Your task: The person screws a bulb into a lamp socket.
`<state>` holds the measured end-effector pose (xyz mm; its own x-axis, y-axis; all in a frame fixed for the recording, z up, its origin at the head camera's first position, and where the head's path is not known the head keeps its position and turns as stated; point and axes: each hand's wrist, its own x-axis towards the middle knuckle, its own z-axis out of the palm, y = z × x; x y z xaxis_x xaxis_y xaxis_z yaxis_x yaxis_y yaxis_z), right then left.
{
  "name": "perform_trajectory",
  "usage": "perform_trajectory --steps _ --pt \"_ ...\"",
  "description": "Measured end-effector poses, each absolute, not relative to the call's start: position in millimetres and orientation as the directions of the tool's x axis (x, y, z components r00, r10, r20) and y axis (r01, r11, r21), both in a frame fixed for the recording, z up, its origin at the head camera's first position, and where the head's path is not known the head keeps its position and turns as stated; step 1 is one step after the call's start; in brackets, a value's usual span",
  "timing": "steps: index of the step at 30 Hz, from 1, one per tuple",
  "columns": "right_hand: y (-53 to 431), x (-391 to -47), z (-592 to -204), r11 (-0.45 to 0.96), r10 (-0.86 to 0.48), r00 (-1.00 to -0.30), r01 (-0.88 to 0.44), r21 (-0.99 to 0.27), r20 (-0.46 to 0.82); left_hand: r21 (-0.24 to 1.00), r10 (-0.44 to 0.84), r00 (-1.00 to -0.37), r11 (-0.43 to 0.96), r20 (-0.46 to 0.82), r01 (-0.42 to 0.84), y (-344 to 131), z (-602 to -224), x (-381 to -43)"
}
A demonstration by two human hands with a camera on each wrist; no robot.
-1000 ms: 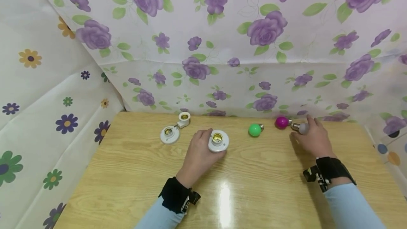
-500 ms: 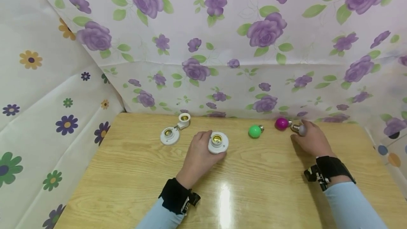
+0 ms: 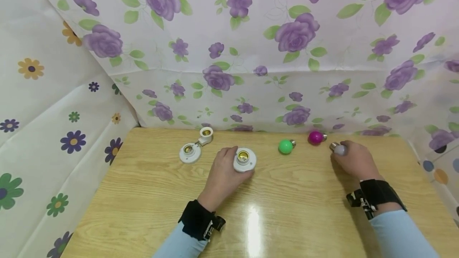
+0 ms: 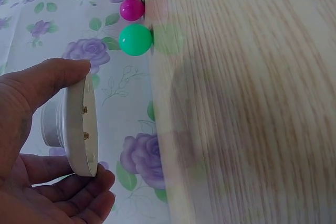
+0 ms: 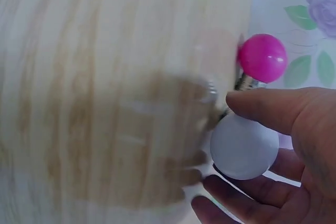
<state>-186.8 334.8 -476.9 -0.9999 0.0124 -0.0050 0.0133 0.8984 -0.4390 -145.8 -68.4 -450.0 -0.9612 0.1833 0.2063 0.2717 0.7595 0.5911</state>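
Note:
My left hand (image 3: 223,172) grips a round white lamp holder (image 3: 244,160) by its edge, brass-lined socket facing up. In the left wrist view the lamp holder (image 4: 73,129) stands off the table, two brass screws on its underside. At the right, my right hand (image 3: 358,160) holds a white light bulb (image 3: 340,149), its metal screw base pointing left. The right wrist view shows the thumb and fingers around the white light bulb (image 5: 244,148). Just left of it lie a magenta bulb (image 3: 316,137) and a green bulb (image 3: 285,146), bases to the right.
Left of my left hand, another round white lamp holder (image 3: 190,153) lies on the wooden table (image 3: 150,210), touching a small angled white socket (image 3: 206,133). A flower-printed sheet (image 3: 251,51) stands along the table's back edge.
My right hand has drawn the white light bulb slightly right and nearer, away from the magenta bulb. My left hand keeps its hold on the lamp holder in about the same place.

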Motion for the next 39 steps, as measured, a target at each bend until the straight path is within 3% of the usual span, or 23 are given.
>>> perform_trajectory --steps 13,24,39 --pt "312.7 -177.5 -439.6 0.859 0.030 -0.992 -0.035 -0.510 0.119 0.648 0.143 -0.975 0.729 0.170 0.220 -69.8 -448.2 -150.5" --pt "268.7 -165.6 -402.9 0.816 -0.096 -0.949 -0.247 -0.523 0.299 0.654 0.130 -0.978 0.728 0.166 0.208 -69.1 -452.0 -153.9" --pt "219.3 -156.9 -389.7 0.637 -0.195 -0.913 -0.396 -0.661 0.359 0.669 0.166 -0.969 0.701 0.183 0.246 -51.7 -453.0 -150.1"
